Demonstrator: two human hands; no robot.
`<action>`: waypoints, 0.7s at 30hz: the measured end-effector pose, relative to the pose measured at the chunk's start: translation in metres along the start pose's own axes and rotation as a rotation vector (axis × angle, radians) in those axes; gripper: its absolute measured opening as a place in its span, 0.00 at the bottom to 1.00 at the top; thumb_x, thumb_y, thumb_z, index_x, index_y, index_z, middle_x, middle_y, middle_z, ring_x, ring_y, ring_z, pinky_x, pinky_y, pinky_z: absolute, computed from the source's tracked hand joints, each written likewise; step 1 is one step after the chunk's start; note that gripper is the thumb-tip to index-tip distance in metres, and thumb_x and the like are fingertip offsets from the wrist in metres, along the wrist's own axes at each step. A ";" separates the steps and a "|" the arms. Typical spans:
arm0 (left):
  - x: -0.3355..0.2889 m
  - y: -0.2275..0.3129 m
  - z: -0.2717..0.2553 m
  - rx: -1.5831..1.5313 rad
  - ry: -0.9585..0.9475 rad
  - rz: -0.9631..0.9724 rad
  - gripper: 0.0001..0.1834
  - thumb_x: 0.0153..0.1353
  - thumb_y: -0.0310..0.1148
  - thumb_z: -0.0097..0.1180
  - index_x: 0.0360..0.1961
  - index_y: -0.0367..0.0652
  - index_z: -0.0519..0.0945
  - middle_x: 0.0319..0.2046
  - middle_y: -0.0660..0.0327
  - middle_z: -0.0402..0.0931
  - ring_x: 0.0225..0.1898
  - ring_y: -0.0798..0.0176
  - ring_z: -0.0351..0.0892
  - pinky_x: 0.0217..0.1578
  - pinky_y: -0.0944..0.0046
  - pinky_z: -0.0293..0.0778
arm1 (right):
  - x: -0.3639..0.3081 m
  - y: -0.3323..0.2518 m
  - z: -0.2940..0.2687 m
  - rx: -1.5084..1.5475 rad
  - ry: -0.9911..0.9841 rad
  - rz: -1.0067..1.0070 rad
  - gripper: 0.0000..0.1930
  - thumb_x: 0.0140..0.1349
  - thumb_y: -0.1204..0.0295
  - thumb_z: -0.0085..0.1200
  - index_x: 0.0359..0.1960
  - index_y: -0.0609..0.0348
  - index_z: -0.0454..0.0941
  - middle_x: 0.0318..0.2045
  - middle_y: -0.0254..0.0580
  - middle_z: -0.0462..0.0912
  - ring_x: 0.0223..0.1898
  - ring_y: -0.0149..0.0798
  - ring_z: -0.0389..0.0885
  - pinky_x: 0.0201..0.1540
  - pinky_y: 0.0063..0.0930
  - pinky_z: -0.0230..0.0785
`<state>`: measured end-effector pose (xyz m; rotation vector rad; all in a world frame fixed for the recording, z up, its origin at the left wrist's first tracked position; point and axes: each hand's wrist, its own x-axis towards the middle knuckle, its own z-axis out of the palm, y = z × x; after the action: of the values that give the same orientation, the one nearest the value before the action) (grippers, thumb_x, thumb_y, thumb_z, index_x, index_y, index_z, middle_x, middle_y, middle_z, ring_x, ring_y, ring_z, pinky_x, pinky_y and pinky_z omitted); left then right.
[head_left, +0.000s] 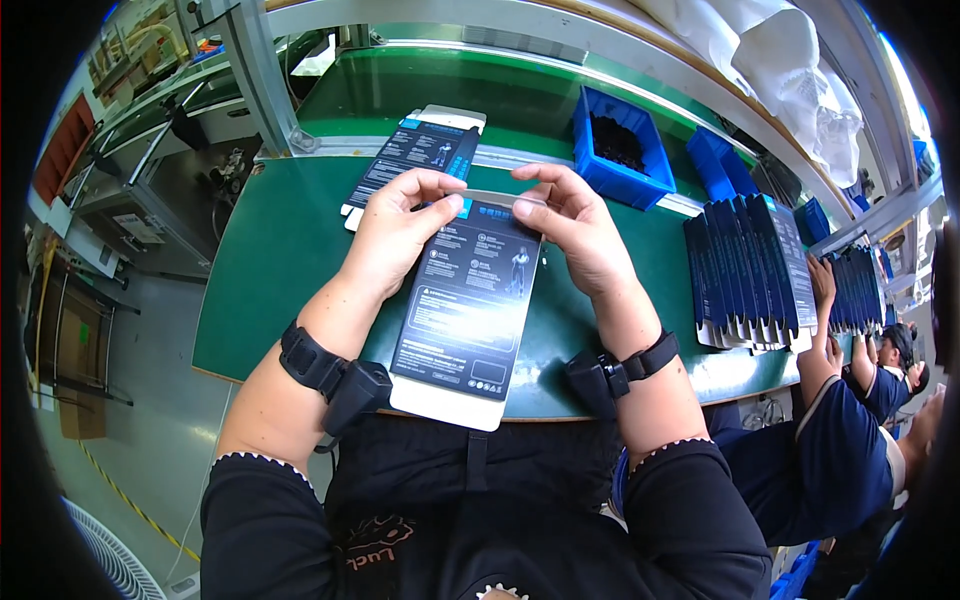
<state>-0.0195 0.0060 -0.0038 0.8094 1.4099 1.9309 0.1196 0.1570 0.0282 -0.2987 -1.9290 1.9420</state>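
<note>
Carton (465, 300) was on the near middle of the green table (260, 310), long side running near to far, its white near flap (445, 402) reaching about the near table edge; couldn't tell if the far end was lifted. Handling, my read: light, thin card, stiff along the folds but easy to crease on the flaps or dent mid-panel; gloss probably made it a bit slippery. Best hold: the two long side edges or far corners, light pinch, no thumb pressure on the middle. Looks: dark navy face, strong glare low on the panel, row of small icons and outlined print box toward the near end, small standing figure at right, blue patch at the far left corner. Left hand (398, 225): thumb and forefinger nearly together, pinching that corner. Right hand (582, 222): thumb on the far right corner, forefinger raised and curled with a gap; other fingers partly hidden, couldn't tell if they gripped. Second carton (420, 155) lay beyond, far left; blue bin (650, 190) of dark bits sat far right.
</note>
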 end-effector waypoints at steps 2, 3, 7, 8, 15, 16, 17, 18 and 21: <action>0.001 -0.004 0.000 0.089 -0.083 0.071 0.08 0.56 0.23 0.56 0.39 0.40 0.77 0.36 0.63 0.76 0.38 0.72 0.74 0.41 0.72 0.72 | 0.001 -0.001 -0.004 -0.066 0.005 0.061 0.18 0.55 0.70 0.57 0.49 0.56 0.72 0.35 0.34 0.75 0.39 0.26 0.74 0.43 0.18 0.66; 0.000 -0.003 0.002 0.089 -0.088 0.068 0.08 0.56 0.23 0.56 0.39 0.40 0.77 0.36 0.63 0.76 0.38 0.72 0.74 0.41 0.72 0.72 | 0.002 -0.002 -0.006 -0.018 -0.023 0.123 0.18 0.57 0.66 0.56 0.49 0.56 0.72 0.34 0.34 0.75 0.37 0.26 0.74 0.40 0.18 0.66; -0.005 -0.001 0.009 0.140 -0.179 0.052 0.07 0.56 0.24 0.57 0.37 0.39 0.78 0.36 0.63 0.77 0.38 0.73 0.75 0.41 0.72 0.73 | 0.004 0.003 -0.016 0.022 -0.153 0.262 0.20 0.62 0.59 0.51 0.49 0.58 0.73 0.34 0.37 0.77 0.35 0.28 0.75 0.35 0.21 0.68; -0.007 0.000 0.009 0.150 -0.184 0.003 0.08 0.56 0.24 0.57 0.38 0.39 0.78 0.37 0.63 0.77 0.37 0.73 0.75 0.40 0.72 0.74 | 0.003 0.003 -0.016 0.016 -0.274 0.304 0.19 0.62 0.60 0.50 0.50 0.60 0.72 0.34 0.37 0.77 0.37 0.29 0.75 0.36 0.23 0.69; -0.007 0.007 0.012 0.141 -0.224 -0.027 0.18 0.57 0.27 0.57 0.50 0.39 0.74 0.44 0.60 0.74 0.39 0.72 0.75 0.41 0.72 0.73 | 0.005 0.005 -0.018 0.115 -0.276 0.263 0.19 0.60 0.68 0.53 0.50 0.66 0.72 0.40 0.40 0.79 0.36 0.28 0.77 0.42 0.19 0.68; -0.008 0.008 0.014 0.175 -0.182 -0.012 0.21 0.58 0.29 0.57 0.53 0.40 0.71 0.47 0.58 0.72 0.41 0.71 0.74 0.42 0.72 0.72 | 0.006 0.008 -0.020 0.085 -0.219 0.236 0.18 0.59 0.69 0.54 0.49 0.66 0.73 0.39 0.40 0.79 0.37 0.28 0.77 0.42 0.19 0.68; -0.009 0.010 0.015 0.210 -0.141 0.004 0.24 0.58 0.31 0.57 0.56 0.41 0.69 0.50 0.57 0.70 0.42 0.71 0.74 0.44 0.72 0.71 | 0.008 0.009 -0.022 0.055 -0.162 0.208 0.18 0.58 0.70 0.55 0.48 0.66 0.74 0.38 0.40 0.80 0.37 0.28 0.76 0.43 0.20 0.68; -0.010 0.015 0.015 0.240 -0.128 -0.023 0.28 0.58 0.33 0.58 0.59 0.41 0.66 0.53 0.55 0.67 0.44 0.69 0.72 0.45 0.70 0.69 | 0.008 0.007 -0.023 0.066 -0.065 0.208 0.17 0.57 0.72 0.56 0.47 0.66 0.75 0.36 0.39 0.80 0.37 0.28 0.76 0.43 0.20 0.68; -0.007 0.011 0.010 0.272 -0.095 0.061 0.28 0.58 0.33 0.57 0.59 0.39 0.65 0.54 0.55 0.67 0.44 0.68 0.72 0.48 0.68 0.68 | 0.013 0.011 -0.028 0.072 0.166 0.048 0.16 0.58 0.73 0.54 0.47 0.67 0.76 0.36 0.40 0.80 0.37 0.28 0.77 0.43 0.20 0.68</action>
<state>-0.0082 0.0038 0.0080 1.0655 1.6277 1.7412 0.1178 0.1883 0.0178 -0.4739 -1.7572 1.9460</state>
